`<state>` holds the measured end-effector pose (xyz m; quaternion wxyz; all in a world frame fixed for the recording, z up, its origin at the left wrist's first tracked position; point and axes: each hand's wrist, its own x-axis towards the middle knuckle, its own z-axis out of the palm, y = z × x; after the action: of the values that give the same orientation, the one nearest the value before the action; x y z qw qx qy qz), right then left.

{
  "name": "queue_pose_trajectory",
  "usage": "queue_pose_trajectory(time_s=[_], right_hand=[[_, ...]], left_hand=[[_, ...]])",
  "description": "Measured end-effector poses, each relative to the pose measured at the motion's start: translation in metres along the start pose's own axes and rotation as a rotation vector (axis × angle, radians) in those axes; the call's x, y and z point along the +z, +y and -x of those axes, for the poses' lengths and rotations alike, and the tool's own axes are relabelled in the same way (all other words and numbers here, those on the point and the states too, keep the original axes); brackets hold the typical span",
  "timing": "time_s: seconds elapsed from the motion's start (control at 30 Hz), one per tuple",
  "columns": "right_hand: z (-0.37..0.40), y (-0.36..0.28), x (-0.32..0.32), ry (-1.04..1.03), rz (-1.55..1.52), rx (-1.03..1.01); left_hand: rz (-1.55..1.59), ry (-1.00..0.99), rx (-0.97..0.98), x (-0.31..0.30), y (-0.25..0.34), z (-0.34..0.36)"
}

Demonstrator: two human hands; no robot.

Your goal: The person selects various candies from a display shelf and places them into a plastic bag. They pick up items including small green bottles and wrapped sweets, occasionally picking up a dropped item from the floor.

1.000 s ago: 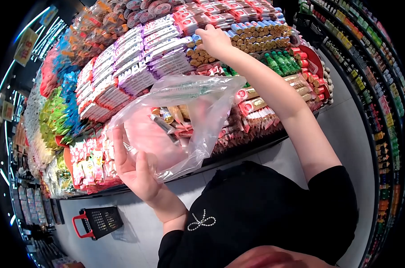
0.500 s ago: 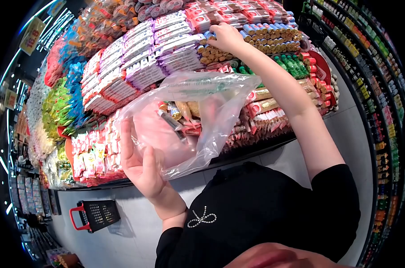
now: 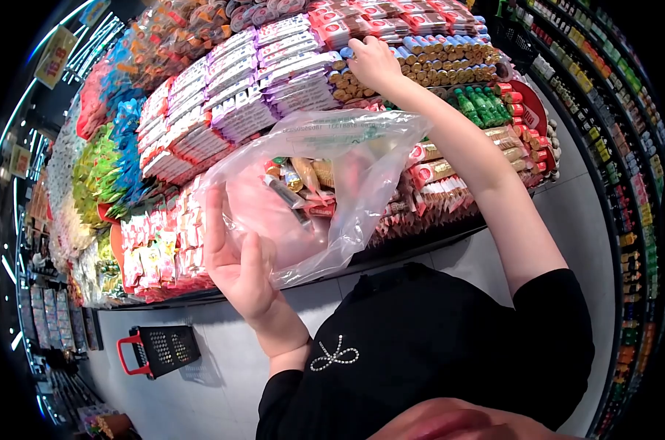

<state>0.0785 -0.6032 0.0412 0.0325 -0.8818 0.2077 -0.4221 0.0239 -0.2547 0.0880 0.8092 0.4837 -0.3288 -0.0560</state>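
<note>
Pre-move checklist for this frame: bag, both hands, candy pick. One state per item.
1. Bag grip: left hand pinches the clear plastic bag at its lower edge, ok.
2. Bag contents: wrapped sweets in the bag lie inside and none hang out, ok.
3. Bag mouth open toward the display: cannot tell, the film folds over itself.
4. Contact: right hand rests on the row of gold-wrapped candies, ok.
5. Candy actually pinched in the right hand: cannot tell, the fingers hide it.
6. Way from the right hand back to the bag: nothing lies between them, ok.
</note>
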Motion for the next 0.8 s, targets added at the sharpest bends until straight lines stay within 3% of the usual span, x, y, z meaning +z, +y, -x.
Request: queue_pose_trajectory(time_s=[0.17, 0.27, 0.33, 0.37, 0.43, 0.47, 0.53, 0.6, 0.67, 0.8], right_hand=[[0.004, 0.004, -0.010, 0.134, -0.078, -0.073], [-0.005, -0.007, -0.057, 0.293, -0.218, -0.205], [-0.003, -0.040, -0.119, 0.252, -0.301, -0.010], [-0.002, -0.039, -0.140, 0.245, -0.455, -0.038], [0.008, -0.108, -0.191, 0.481, -1.246, -0.135], [0.025, -0.080, -0.210, 0.379, -0.876, -0.397], [0.064, -0.121, -0.223, 0.318, -0.947, -0.506], [0.087, -0.134, -0.235, -0.024, -0.606, -0.669], [0.099, -0.155, -0.208, -0.225, -0.624, -0.606], [0.102, -0.172, -0.141, -0.451, -0.379, -0.426]], left_hand=[[0.032, -0.009, -0.007, -0.002, 0.000, 0.002], [0.013, -0.001, -0.017, -0.001, 0.001, 0.002], [0.024, 0.009, -0.018, -0.001, 0.001, 0.002], [0.029, 0.012, -0.017, -0.001, 0.001, 0.002], [0.035, 0.016, -0.028, 0.001, 0.002, 0.001], [0.049, -0.001, -0.026, 0.002, 0.003, 0.001], [0.040, 0.014, -0.045, 0.001, 0.001, 0.000], [-0.015, 0.009, 0.019, -0.004, -0.006, -0.001], [0.014, 0.025, -0.015, 0.002, 0.002, 0.001], [0.088, -0.042, -0.003, -0.002, 0.000, 0.003]])
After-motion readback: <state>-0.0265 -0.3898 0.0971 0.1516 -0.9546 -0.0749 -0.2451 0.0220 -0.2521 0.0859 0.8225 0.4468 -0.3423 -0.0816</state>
